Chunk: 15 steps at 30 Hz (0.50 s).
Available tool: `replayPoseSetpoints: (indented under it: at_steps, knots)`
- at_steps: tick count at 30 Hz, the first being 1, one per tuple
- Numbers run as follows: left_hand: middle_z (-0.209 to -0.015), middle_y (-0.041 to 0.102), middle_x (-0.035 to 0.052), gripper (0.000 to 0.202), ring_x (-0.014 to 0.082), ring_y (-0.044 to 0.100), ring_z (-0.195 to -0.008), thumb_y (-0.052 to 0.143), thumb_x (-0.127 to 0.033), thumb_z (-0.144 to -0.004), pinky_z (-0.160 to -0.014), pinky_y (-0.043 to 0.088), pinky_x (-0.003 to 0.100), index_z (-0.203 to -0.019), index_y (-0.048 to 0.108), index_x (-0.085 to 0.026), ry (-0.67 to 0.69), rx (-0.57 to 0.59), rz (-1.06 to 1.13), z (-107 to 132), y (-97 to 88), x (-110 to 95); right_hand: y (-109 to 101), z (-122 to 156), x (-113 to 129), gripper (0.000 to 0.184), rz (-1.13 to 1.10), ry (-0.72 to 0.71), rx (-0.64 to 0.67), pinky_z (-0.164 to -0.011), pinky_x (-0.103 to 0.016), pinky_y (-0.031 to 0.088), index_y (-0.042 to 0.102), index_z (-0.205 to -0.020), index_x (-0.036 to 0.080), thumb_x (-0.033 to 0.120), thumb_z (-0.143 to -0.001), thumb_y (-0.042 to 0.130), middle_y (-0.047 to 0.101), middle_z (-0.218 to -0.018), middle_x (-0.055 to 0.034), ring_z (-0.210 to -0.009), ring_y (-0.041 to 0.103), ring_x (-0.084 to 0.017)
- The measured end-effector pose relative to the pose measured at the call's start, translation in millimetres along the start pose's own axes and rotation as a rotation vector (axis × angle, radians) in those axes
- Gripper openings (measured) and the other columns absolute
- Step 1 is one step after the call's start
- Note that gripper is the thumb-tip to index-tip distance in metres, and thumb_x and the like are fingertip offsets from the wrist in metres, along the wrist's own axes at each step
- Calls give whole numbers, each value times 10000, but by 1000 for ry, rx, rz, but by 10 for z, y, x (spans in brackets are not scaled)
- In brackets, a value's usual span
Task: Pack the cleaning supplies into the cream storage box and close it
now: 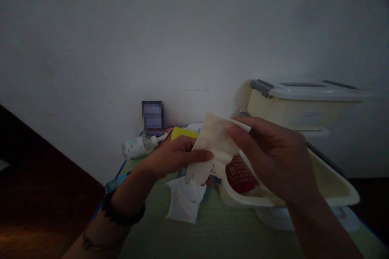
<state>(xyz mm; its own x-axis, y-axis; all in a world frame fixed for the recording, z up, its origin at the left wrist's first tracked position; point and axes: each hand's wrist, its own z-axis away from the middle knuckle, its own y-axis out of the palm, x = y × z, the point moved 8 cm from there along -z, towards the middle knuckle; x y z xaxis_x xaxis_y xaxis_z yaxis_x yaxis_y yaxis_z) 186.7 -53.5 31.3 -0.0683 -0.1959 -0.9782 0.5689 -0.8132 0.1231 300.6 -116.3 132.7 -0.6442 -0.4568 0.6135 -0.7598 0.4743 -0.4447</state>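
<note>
Your left hand [173,158] grips the glove [214,139] by its finger end, right hand [273,158] pinches the cuff; probably cuff-opening, next calls for a firm pinch.

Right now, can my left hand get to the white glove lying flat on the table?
Probably yes: the flat glove lies just below the left hand, uncovered on the table. But that hand and the right hand both grip the held glove.

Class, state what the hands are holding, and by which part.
One pale glove: the right hand pinches its open cuff edge, the left hand has its grip lower down, just above the fingers.
</note>
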Motion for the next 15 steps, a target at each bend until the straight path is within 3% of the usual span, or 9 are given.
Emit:
replayPoseSetpoints:
  at_steps: [8,13,15]
  knots:
    - [-651,721,78,180,140,638,-464,570,-239,-798,-432,470,200,-770,675,-95,9,48,177,-23,23,14,22,28,124,159,141,-166,27,-687,-309,552,701,-960,248,271,-864,576,746,-900,-21,-728,690,-174]
    - [-646,712,136,433,174,660,-483,452,-423,-779,-453,507,221,-700,678,-62,-56,185,298,-42,78,65,175,100,302,212,123,-405,187,-852,-319,525,669,-1021,243,165,-854,564,728,-1033,-17,-940,671,-170]
    - [-610,702,135,427,186,677,-530,441,-421,-741,-503,524,224,-681,668,-64,-61,240,345,-35,95,38,259,139,335,213,136,-490,262,-927,-335,489,666,-1028,217,154,-857,556,717,-1070,-29,-1017,642,-169]
